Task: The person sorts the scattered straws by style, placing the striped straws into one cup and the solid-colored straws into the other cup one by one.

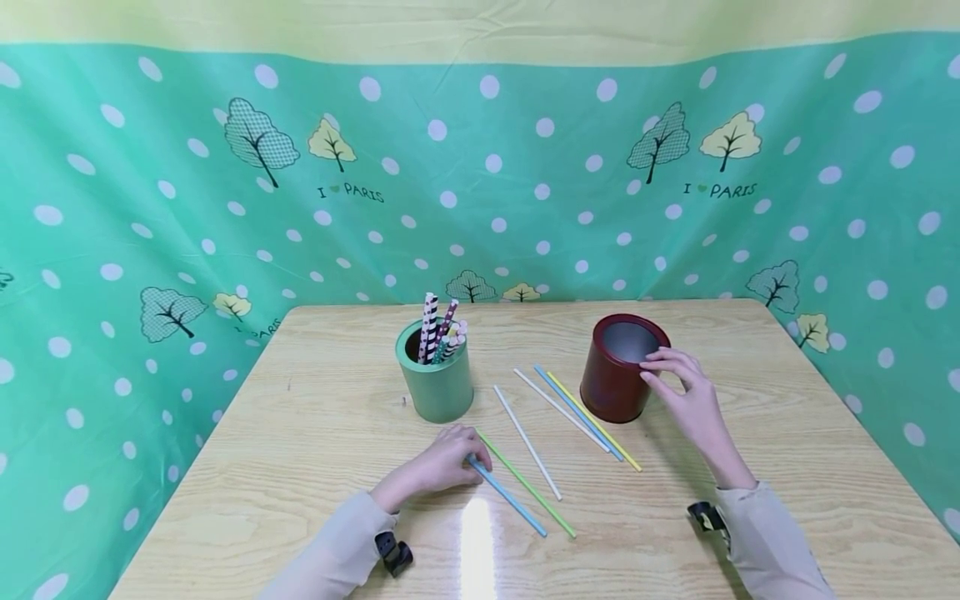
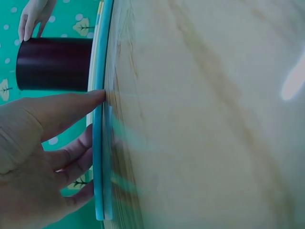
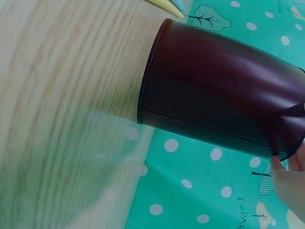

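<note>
My left hand point(image 1: 447, 461) is low over the table, its thumb and fingers about one end of a light blue straw point(image 1: 513, 502). In the left wrist view the thumb tip presses that blue straw point(image 2: 99, 157), with the other fingers bent behind it. My right hand point(image 1: 690, 396) holds the rim of a dark red can point(image 1: 617, 387), which stands upright with its inside bare in the head view. Seen from the right wrist, the thumb point(image 3: 276, 167) lies against the wall of the can point(image 3: 214, 90) near the rim.
A green can point(image 1: 441, 390) holds several patterned straws point(image 1: 429, 329). On the table between the cans lie a green straw point(image 1: 528, 485), a white straw point(image 1: 527, 442), and close together another white straw point(image 1: 558, 408), a blue straw point(image 1: 577, 412) and a yellow straw point(image 1: 600, 427). A polka-dot curtain point(image 1: 510, 183) hangs behind.
</note>
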The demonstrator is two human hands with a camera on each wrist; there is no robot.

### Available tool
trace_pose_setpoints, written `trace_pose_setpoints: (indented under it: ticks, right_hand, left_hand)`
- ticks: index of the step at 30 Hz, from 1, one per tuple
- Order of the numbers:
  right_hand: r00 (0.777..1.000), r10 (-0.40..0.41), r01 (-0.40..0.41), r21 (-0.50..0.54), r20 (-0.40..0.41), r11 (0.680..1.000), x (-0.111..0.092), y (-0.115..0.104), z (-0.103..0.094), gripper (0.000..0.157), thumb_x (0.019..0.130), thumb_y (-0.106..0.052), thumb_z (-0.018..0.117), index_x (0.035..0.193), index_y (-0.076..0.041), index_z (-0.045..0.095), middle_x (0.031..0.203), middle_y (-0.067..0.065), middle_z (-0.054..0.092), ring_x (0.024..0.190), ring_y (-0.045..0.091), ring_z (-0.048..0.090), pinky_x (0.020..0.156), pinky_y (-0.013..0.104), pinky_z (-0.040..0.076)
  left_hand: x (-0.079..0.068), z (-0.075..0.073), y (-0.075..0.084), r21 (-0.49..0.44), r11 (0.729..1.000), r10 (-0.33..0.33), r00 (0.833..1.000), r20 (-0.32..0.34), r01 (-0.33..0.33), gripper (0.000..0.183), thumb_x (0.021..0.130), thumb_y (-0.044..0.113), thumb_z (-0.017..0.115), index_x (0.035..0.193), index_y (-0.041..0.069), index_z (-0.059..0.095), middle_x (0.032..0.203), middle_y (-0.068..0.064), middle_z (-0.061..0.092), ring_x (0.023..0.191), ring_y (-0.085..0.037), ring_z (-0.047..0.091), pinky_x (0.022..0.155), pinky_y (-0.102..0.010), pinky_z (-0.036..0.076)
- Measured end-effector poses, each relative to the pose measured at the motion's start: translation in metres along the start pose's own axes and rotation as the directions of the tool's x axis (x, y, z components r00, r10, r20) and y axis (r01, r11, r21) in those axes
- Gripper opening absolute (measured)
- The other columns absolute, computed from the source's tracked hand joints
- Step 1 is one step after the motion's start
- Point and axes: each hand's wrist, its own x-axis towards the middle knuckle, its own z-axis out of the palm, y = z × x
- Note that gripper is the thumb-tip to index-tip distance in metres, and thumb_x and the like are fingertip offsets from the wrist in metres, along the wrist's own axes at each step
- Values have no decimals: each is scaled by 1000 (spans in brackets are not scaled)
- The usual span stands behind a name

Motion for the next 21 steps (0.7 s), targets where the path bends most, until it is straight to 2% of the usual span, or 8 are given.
trace_pose_setpoints:
  ticks: [4, 6, 7, 11, 14, 18, 19, 21]
  right_hand:
    - [1000, -9, 9, 32, -5, 999, -1, 1, 0, 13, 79, -13, 66, 91, -7, 67, 104, 2, 57, 112, 13, 40, 94, 14, 28]
    - [1000, -14, 14, 78, -8, 997, -1, -3, 1, 14, 78, -13, 67, 91, -7, 67, 104, 3, 58, 112, 13, 40, 95, 14, 27]
    - [1000, -7, 7, 57, -3, 998, 0, -12, 0, 14, 79, -14, 66, 90, -6, 67, 103, 3, 57, 111, 12, 40, 94, 13, 28]
    - [1000, 6, -6, 33, 4, 999, 0, -13, 0, 14, 78, -6, 66, 90, -2, 66, 103, 5, 57, 110, 6, 40, 93, 11, 28]
    - [1000, 27, -27, -33, 15, 999, 1, -18, -1, 13, 78, -2, 65, 90, 2, 65, 102, 11, 57, 109, 4, 40, 91, 9, 29]
    - [1000, 27, -27, -26, 14, 999, 1, -17, -1, 13, 78, -2, 65, 90, 1, 65, 102, 10, 57, 109, 5, 40, 91, 9, 29]
    - [1000, 7, -8, 34, 22, 999, 0, -4, 0, 14, 79, -6, 65, 91, -1, 66, 103, 8, 57, 109, 6, 40, 93, 12, 29]
    - [1000, 3, -4, 42, 19, 999, 0, -2, 0, 14, 79, -9, 65, 92, -3, 66, 103, 4, 57, 110, 6, 40, 93, 12, 29]
  left_hand:
    - [2, 1, -1, 11, 1000, 6, 1000, 10, -6, 9, 72, 16, 69, 80, 18, 65, 79, 8, 49, 81, -9, 40, 80, -31, 32]
    - [3, 1, -1, 4, 1000, 7, 1000, 24, -7, 8, 72, 16, 69, 79, 17, 65, 79, 8, 49, 82, -9, 40, 81, -32, 31]
    - [3, 0, -1, 2, 1000, 4, 999, 34, -4, 8, 72, 16, 69, 79, 17, 65, 79, 9, 48, 82, -9, 40, 81, -32, 31]
    - [5, -1, -2, -5, 1000, 0, 998, 68, 0, 8, 72, 17, 69, 79, 17, 65, 79, 9, 47, 83, -9, 39, 83, -33, 30]
    - [6, -2, -3, 3, 1000, -1, 996, 85, 1, 9, 72, 18, 69, 79, 18, 65, 77, 11, 46, 82, -8, 38, 83, -32, 29]
    - [8, -1, -5, 3, 1000, 9, 996, 87, -9, 9, 71, 18, 70, 79, 18, 65, 76, 13, 46, 81, -7, 38, 82, -30, 29]
    - [8, -1, -6, -2, 1000, 12, 996, 85, -11, 9, 71, 18, 71, 78, 18, 65, 75, 13, 47, 81, -6, 38, 81, -29, 29]
    - [9, -1, -7, -13, 1000, 27, 996, 80, -26, 10, 71, 18, 71, 77, 17, 65, 73, 13, 48, 79, -5, 39, 78, -26, 31]
